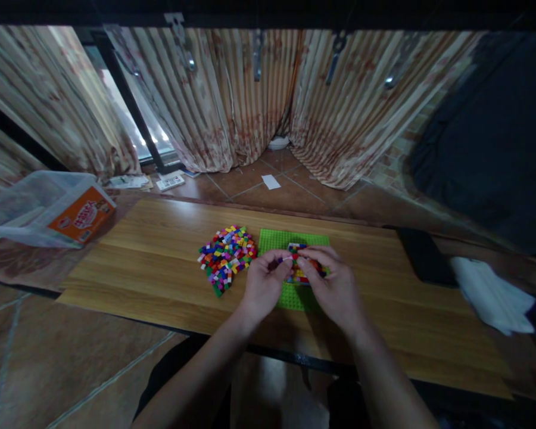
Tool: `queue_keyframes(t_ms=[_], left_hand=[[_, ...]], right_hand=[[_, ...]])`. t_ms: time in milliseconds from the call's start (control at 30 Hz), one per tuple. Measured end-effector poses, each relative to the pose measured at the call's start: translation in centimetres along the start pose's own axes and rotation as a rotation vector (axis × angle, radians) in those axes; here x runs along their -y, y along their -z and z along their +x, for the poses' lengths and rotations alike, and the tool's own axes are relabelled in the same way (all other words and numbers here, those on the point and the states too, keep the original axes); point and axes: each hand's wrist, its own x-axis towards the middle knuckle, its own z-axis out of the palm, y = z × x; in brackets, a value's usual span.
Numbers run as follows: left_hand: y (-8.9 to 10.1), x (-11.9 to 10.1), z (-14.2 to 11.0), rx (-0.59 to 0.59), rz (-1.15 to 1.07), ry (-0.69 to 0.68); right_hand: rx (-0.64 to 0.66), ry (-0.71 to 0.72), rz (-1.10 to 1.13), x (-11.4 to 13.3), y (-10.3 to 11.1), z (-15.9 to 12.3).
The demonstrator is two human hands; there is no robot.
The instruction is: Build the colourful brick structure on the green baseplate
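So on the far left there's a clear plastic tub (pixel 36 208) with an orange label (pixel 84 215), sitting just off the end of the wooden tabletop (pixel 156 256). Next along is a messy heap of tiny multicolored bricks (pixel 227 256), loose on the wood. Right beside that is the left hand (pixel 264 285), fingers curled in and tips bunched over the green baseplate (pixel 274 239), which has a patch of built-up bricks (pixel 302 279) on it, partly covered by the hands. The right hand (pixel 334 285) comes in from the other side, thumb and fingers bent over those bricks. Can't tell if either one's actually gripping a piece, too small and blurry. Further right: a flat black item (pixel 425 256), then something white and crumpled (pixel 495 295).
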Motion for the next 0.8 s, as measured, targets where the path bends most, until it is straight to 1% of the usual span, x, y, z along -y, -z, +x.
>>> queue_keyframes(t_ms=[100, 200, 433, 633, 700, 800], left_hand=[[0.1, 0.1, -0.2, 0.029, 0.092, -0.08], [0.0, 0.1, -0.4, 0.03, 0.144, -0.116], [-0.4, -0.2, -0.6, -0.032, 0.156, -0.111], [-0.5, 0.1, -0.5, -0.087, 0.175, -0.123], [-0.5, 0.4, -0.4, -0.081, 0.165, -0.117], [-0.4, 0.6, -0.1, -0.087, 0.133, -0.094]], right_hand=[[0.004, 0.01, -0.005, 0.1, -0.5, -0.1], [-0.013, 0.008, 0.002, 0.0, -0.7, -0.1], [-0.031, 0.025, -0.074, 0.6, -0.7, -0.2], [-0.094, 0.086, -0.199, 1.1, -1.3, -0.4], [-0.115, 0.094, -0.219, 1.0, -1.0, -0.3], [-0.144, 0.044, -0.235, 0.1, 0.5, 0.1]])
